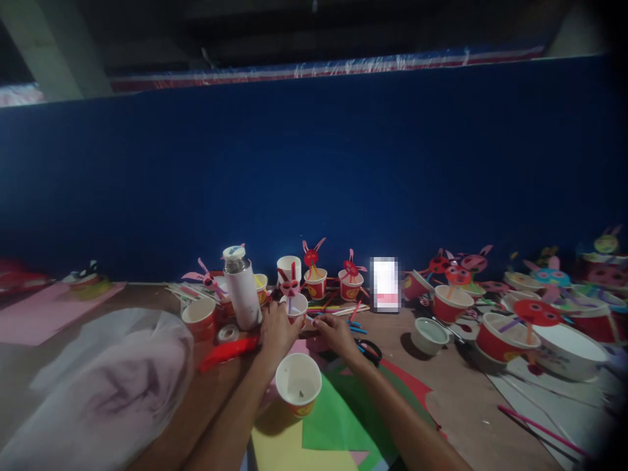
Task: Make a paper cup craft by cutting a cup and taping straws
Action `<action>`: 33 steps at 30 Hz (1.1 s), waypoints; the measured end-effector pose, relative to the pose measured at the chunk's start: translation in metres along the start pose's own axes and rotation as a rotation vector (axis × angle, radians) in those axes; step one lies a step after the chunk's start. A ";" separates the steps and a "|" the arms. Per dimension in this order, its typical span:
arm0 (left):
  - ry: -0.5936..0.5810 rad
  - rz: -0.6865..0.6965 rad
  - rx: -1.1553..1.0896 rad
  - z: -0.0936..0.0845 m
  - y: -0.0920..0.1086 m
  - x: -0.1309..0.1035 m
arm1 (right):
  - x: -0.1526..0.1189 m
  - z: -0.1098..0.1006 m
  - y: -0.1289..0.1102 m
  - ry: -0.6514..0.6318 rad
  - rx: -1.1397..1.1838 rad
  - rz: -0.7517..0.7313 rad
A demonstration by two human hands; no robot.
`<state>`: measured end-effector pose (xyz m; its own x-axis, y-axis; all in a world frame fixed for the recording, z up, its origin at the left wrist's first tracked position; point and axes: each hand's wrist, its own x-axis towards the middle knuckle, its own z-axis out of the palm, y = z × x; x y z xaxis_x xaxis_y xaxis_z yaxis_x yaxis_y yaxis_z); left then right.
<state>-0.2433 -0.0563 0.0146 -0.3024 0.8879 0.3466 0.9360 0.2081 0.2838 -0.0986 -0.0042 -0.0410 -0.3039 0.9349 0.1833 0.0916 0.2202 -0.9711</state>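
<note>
Both my hands reach to the middle of the table. My left hand [277, 327] is curled against the left side of a paper cup [297, 306] that bears a red rabbit-eared figure [290, 286]. To the right of that cup, my right hand [336, 332] has its thumb and fingertips pressed together near the cup's lower edge; whatever they pinch is too small to make out. Nearer to me, between my forearms, stands a larger open paper cup [299, 381] on yellow paper [279, 438] and green paper [333, 415].
A white bottle [243, 294] and a tape roll [227, 334] stand left, beside a translucent plastic bag [112, 386]. Black-handled scissors [369, 352], a phone [385, 284], a small bowl [430, 336] and several decorated cups [452, 305] lie right.
</note>
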 end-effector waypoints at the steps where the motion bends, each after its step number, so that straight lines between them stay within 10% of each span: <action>1: 0.002 0.002 0.002 0.000 0.000 0.000 | -0.001 -0.001 -0.002 0.013 -0.047 -0.018; 11: 0.026 0.011 0.017 -0.001 -0.002 -0.002 | -0.004 -0.002 -0.008 0.097 -0.343 -0.144; 33: 0.073 0.056 -0.176 0.000 -0.014 -0.009 | -0.001 -0.005 0.003 0.161 -0.139 -0.147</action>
<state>-0.2536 -0.0668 0.0079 -0.2689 0.8625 0.4288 0.9079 0.0783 0.4119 -0.0937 -0.0032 -0.0430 -0.1692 0.9198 0.3539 0.1905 0.3829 -0.9040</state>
